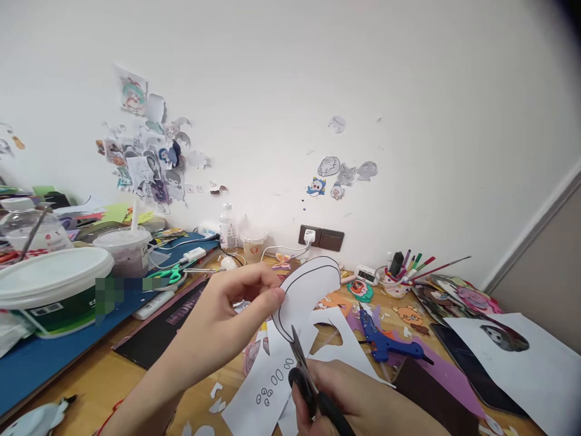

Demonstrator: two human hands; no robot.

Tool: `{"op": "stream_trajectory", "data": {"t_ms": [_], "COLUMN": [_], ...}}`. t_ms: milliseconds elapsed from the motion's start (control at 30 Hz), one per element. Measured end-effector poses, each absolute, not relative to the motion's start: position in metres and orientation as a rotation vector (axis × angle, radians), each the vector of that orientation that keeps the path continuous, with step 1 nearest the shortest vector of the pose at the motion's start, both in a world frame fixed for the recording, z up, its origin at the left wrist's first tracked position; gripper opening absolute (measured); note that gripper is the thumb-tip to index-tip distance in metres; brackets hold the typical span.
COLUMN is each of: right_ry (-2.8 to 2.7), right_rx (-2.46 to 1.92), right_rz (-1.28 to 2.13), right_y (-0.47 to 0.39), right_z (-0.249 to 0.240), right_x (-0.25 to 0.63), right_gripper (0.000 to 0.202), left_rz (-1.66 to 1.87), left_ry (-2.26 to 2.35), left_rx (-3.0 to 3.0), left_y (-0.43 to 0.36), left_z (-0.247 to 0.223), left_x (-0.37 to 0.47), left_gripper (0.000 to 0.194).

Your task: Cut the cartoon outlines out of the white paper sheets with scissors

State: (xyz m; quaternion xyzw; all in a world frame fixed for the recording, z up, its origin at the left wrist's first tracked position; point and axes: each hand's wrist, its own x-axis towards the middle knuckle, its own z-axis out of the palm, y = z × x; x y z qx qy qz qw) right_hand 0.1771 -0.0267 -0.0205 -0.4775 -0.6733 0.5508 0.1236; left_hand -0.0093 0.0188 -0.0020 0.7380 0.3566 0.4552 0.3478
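Observation:
Between the thumb and fingers of my left hand [242, 303] is a white paper cutout [308, 287] with curved black lines drawn along its edge. My right hand [336, 393] grips black-handled scissors [302, 369], whose blades point up at the lower edge of the cutout. Whether the blades touch the paper I cannot tell for sure. Below the hands lies a white sheet [258, 393] with small ovals drawn on it. Behind the scissors is another white sheet [342, 321] with a hole cut out of it.
A blue glue gun [385, 342] lies at the right, near a dark tablet [472, 363] partly under paper. A pen cup [394, 281] stands at the back right. On the left are a large white-lidded tub [54, 290] and green scissors [172, 274]. Paper scraps [218, 404] litter the table.

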Motion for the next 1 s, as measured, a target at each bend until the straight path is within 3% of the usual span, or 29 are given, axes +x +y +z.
{"op": "stream_trajectory", "data": {"t_ms": [533, 1000], "right_ry": [-1.922, -2.031], "right_rx": [-1.394, -1.341], "right_rz": [1.802, 1.645], "right_y": [-0.022, -0.02], "right_z": [-0.02, -0.029], "right_x": [0.179, 0.177], "right_gripper": [0.019, 0.011], "left_rz": [1.272, 1.189], "left_ry": [0.817, 0.821], "left_rx": [1.932, 1.953], "left_y": [0.018, 0.015], "left_z": [-0.004, 0.0], "left_x": [-0.011, -0.013], "left_gripper": [0.019, 0.019]}}
